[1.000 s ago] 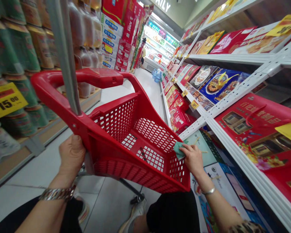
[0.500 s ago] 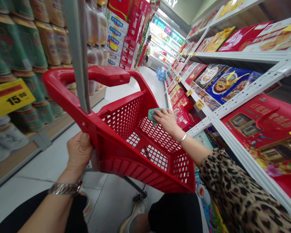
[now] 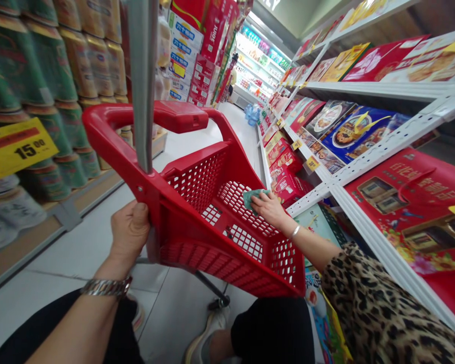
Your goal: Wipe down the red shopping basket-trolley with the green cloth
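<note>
A red plastic shopping cart (image 3: 231,273) with perforated basket walls stands tilted across the view in front of my knees. My left hand (image 3: 131,230) is closed round the cart's side frame, just under the handle (image 3: 178,115); its fingertips are hidden behind the frame. On the basket's far right rim, my right hand (image 3: 267,206) presses a green cloth (image 3: 253,198), with its fingers bent over it. Part of the cloth sticks out past the fingertips. Nothing but the perforated floor shows inside the basket.
A grey metal post (image 3: 143,86) rises in front of the handle. At left are stacked cans (image 3: 41,60) and a yellow price tag (image 3: 18,150). White shelves (image 3: 375,90) with boxed goods run along the right. A tiled aisle (image 3: 231,121) leads to a lit cooler (image 3: 260,58).
My right hand and the cloth have slid along the rim, toward me and to the right. The cart's handle end and my left hand have shifted slightly right.
</note>
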A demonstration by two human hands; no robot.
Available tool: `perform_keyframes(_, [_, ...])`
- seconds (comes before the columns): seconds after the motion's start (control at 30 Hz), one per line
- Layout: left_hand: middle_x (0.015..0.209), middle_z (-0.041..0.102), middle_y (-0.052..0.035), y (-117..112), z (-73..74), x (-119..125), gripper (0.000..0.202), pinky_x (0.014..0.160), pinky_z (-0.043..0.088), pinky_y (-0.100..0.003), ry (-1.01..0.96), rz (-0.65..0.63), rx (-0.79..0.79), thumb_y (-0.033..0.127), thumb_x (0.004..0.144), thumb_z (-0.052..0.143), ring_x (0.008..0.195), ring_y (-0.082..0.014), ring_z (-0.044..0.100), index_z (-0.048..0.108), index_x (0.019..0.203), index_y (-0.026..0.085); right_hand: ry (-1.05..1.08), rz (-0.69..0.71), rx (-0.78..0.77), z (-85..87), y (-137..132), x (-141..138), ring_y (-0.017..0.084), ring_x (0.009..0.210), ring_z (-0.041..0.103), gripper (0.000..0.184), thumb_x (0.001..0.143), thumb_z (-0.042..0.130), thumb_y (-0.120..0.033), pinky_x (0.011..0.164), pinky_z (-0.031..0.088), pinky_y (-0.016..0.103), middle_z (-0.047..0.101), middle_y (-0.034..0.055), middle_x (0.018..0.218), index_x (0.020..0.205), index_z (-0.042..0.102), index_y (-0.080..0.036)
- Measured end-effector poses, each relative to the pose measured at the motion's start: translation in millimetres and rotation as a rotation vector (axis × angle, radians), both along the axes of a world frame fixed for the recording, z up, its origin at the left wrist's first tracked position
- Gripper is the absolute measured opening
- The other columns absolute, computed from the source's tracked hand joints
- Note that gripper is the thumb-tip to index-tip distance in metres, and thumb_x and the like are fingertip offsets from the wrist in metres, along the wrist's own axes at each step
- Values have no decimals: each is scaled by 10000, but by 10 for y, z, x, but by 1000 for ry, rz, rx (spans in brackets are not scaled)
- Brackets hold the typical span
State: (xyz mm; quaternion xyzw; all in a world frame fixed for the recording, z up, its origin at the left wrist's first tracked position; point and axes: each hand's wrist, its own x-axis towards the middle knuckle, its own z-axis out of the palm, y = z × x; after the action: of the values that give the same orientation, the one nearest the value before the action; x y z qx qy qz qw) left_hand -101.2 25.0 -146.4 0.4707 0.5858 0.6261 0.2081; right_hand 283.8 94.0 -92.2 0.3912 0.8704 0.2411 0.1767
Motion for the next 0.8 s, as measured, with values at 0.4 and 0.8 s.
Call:
perform_keyframes(0.4, [472, 291, 47, 23, -42, 18, 642, 469, 280, -257, -9, 5, -35, 872, 723, 362, 527, -112, 280, 354, 518, 264, -74, -185, -162, 47, -639, 497, 260, 1087, 507, 190, 1026, 583, -223, 839, 317, 386, 717, 84, 1155, 1000, 771, -215])
perform_keyframes(0.8, [445, 262, 49, -7, 14, 9, 701, 444, 248, -269, 12, 11, -40, 944, 694, 308, 494, -104, 246, 350, 485, 276, -85, -665, -264, 224, -1083, 407, 295, 1153, 518, 289, 980, 536, -130, 771, 358, 361, 730, 116, 1140, 1019, 806, -226])
